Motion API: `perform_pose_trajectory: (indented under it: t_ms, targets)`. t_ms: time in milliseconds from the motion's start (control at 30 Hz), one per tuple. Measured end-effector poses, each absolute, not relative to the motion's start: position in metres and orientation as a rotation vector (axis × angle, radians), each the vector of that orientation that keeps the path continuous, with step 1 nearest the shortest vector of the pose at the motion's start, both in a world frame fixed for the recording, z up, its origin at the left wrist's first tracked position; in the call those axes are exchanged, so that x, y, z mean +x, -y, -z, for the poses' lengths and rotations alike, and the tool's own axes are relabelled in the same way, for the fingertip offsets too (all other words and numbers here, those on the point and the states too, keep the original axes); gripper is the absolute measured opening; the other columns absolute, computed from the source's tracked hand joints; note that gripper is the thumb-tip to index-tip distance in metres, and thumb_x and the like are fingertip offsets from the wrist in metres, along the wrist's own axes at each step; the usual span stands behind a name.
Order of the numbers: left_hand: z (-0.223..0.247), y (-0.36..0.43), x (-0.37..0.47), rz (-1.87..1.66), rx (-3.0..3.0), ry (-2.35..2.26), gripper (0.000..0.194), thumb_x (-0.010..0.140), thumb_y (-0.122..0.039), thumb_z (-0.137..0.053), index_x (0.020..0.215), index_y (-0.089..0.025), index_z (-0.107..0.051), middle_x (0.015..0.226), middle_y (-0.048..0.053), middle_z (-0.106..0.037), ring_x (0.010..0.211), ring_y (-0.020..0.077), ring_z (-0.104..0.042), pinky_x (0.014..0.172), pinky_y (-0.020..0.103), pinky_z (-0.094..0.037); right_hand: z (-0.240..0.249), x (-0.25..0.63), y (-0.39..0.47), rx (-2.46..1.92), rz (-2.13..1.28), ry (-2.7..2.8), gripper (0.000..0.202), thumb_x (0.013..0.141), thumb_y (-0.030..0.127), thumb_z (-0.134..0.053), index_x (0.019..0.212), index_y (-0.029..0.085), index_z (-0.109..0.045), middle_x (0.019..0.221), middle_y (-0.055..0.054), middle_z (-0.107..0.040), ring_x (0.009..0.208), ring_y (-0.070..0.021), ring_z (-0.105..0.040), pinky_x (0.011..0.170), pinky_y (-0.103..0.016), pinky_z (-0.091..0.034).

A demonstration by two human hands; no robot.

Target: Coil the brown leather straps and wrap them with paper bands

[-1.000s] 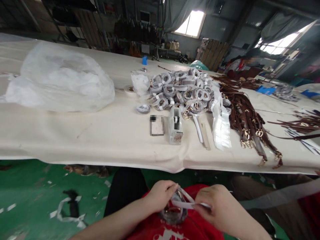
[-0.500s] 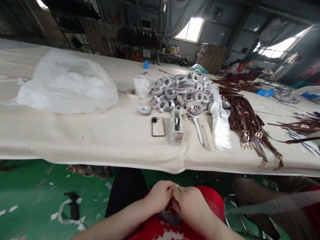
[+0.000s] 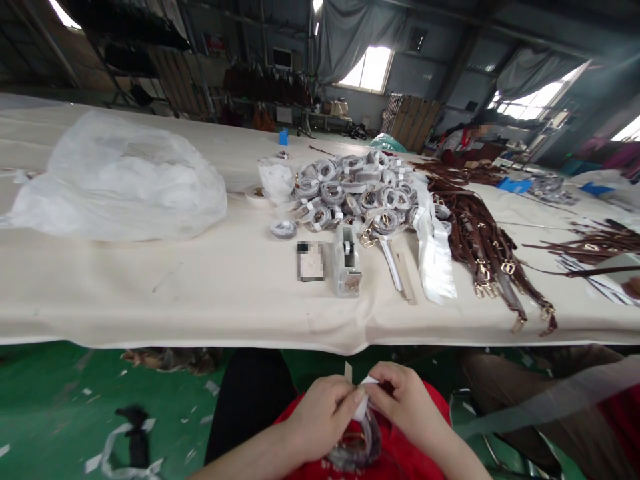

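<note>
Close to my lap, my left hand (image 3: 325,410) is closed around the upper part of a coiled strap (image 3: 359,450), which looks wrapped in clear or greyish film. White paper (image 3: 363,405) shows at the top of the coil, between my two hands. My right hand (image 3: 407,399) pinches the edge of this paper with thumb and finger. A small beige strip (image 3: 349,371) sticks up behind my left fingers. On the table straight ahead stands a tape dispenser (image 3: 347,263), with a small pixelated card-like item (image 3: 311,261) on its left.
Behind the dispenser lies a heap of wrapped coiled straps (image 3: 350,187). Brown straps with metal clasps (image 3: 483,233) and white plastic sleeves (image 3: 434,253) lie to the right. A large translucent bag (image 3: 125,180) covers the left of the table (image 3: 200,307). Someone's leg (image 3: 500,387) is close on my right.
My hands have moved apart from being pressed together. White paper and more of the coiled strap now show between them. The view has shifted slightly.
</note>
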State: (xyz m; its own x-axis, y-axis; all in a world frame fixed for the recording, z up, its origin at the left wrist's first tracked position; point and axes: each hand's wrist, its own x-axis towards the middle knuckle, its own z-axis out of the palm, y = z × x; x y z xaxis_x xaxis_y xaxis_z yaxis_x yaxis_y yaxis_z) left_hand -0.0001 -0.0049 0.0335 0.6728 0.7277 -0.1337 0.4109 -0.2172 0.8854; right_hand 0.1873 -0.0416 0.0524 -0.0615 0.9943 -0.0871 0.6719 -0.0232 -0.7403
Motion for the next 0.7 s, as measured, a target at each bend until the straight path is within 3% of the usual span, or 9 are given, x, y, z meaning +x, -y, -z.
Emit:
perform_pose_trajectory:
  t_ms: [200, 300, 367, 533, 700]
  targets:
    - [-0.028, 0.005, 0.000, -0.424, 1.917, -0.883, 0.037, 0.096, -0.033, -0.042, 0.064, -0.020, -0.053, 0.069, 0.000, -0.059, 0.070, 0.0155, -0.056, 0.066, 0.025, -0.038, -0.037, 0.191, 0.040, -1.668, -1.025, 1.468, 0.031, 0.090, 0.039, -0.059, 0.067, 0.017, -0.060, 0.064, 0.000, -0.058, 0.061, -0.0144, -0.052, 0.058, -0.024, -0.041]
    - [-0.024, -0.001, -0.002, -0.444, 1.872, -0.969, 0.041, 0.097, -0.036, -0.039, 0.061, -0.020, -0.050, 0.067, 0.000, -0.055, 0.067, 0.0153, -0.054, 0.065, 0.025, -0.038, -0.039, 0.196, 0.046, -1.580, -1.297, 1.477, 0.026, 0.086, 0.040, -0.064, 0.093, 0.015, -0.067, 0.084, -0.004, -0.067, 0.076, -0.0187, -0.059, 0.067, -0.026, -0.046]
    - [-0.022, -0.004, -0.002, -0.441, 1.854, -1.003, 0.043, 0.097, -0.037, -0.038, 0.060, -0.019, -0.049, 0.066, 0.000, -0.054, 0.065, 0.0150, -0.053, 0.063, 0.025, -0.037, -0.037, 0.195, 0.051, -1.548, -1.433, 1.517, 0.034, 0.078, 0.034, -0.073, 0.105, 0.016, -0.066, 0.095, -0.005, -0.069, 0.084, -0.0211, -0.061, 0.073, -0.027, -0.048]
    - [-0.020, -0.002, 0.000, -0.414, 1.844, -1.012, 0.042, 0.096, -0.038, -0.041, 0.059, -0.019, -0.051, 0.065, 0.000, -0.055, 0.064, 0.0153, -0.054, 0.062, 0.025, -0.037, -0.020, 0.181, 0.062, -1.641, -1.534, 1.396, 0.025, 0.072, 0.024, -0.071, 0.094, 0.014, -0.065, 0.079, 0.000, -0.064, 0.072, -0.0170, -0.056, 0.065, -0.025, -0.045]
    - [-0.022, 0.004, -0.001, -0.406, 1.864, -0.988, 0.041, 0.097, -0.036, -0.041, 0.063, -0.019, -0.056, 0.068, 0.001, -0.059, 0.067, 0.0157, -0.056, 0.064, 0.025, -0.041, -0.022, 0.180, 0.065, -1.686, -1.483, 1.432, 0.027, 0.066, 0.019, -0.074, 0.091, 0.015, -0.067, 0.082, -0.002, -0.067, 0.072, -0.0175, -0.056, 0.067, -0.027, -0.044]
